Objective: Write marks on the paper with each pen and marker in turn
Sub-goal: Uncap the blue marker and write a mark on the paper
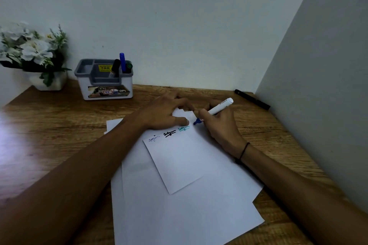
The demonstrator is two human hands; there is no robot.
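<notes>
3 marks on paper (179,157) done; right hand (219,125) grips blue marker (216,110), tip at sheet's top edge, likely starting mark 4. Left hand (165,114) flat, pinning paper. Holder (104,78) pens possibly used.

Blue-tipped white marker (216,111) — tilted over paper (179,161)

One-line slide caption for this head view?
Right hand brings a blue-tipped marker to the paper beside three marks, left hand pinning the sheet.

wood-grain desk (59,117), matt paper (179,161), plastic organiser (105,87)
</notes>
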